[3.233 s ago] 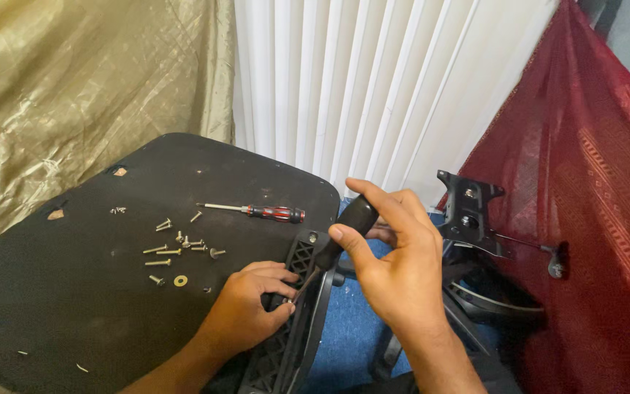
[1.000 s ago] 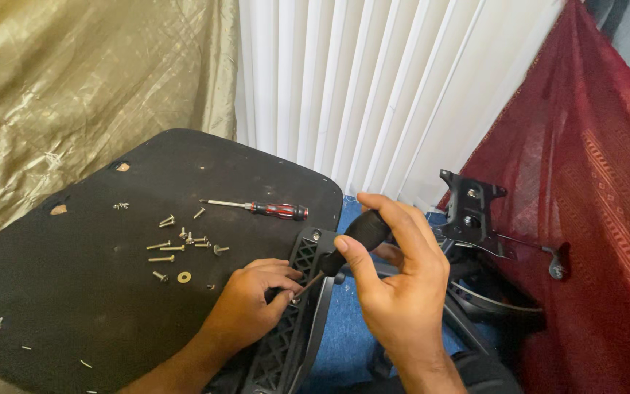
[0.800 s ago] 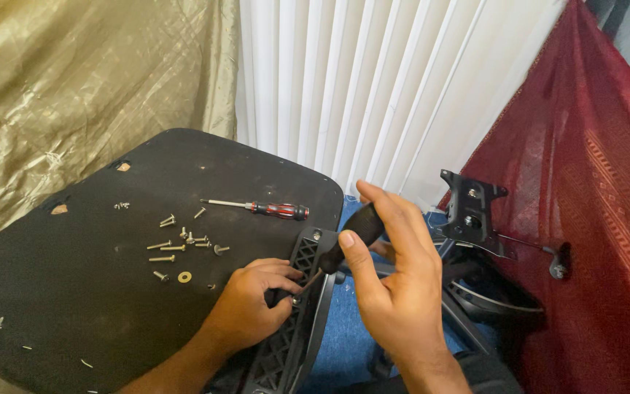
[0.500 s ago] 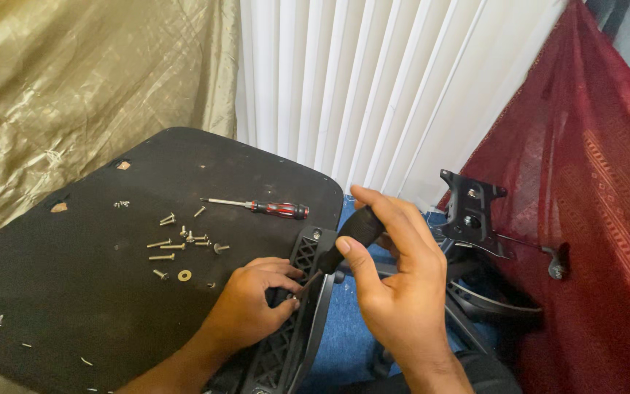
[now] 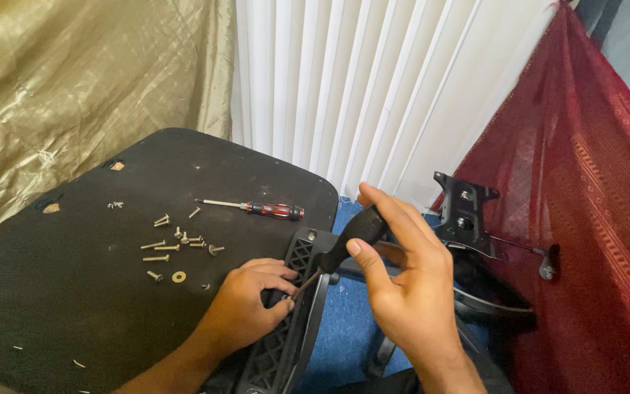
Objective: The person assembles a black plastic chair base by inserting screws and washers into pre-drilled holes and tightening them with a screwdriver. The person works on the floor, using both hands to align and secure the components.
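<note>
Setting: white blinds (image 5: 359,95) behind our black seat base (image 5: 111,277) — loose screws (image 5: 176,244) on it.
Right hand (image 5: 410,292): raised, fingers clamped on black screwdriver (image 5: 348,241).
Left hand (image 5: 246,306): fingers pinched together at its tip — on ribbed armrest (image 5: 286,328).

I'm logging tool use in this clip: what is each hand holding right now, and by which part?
The right hand grips a black-handled screwdriver by its handle. The left hand pinches near its tip, resting on the black ribbed plastic part.
</note>
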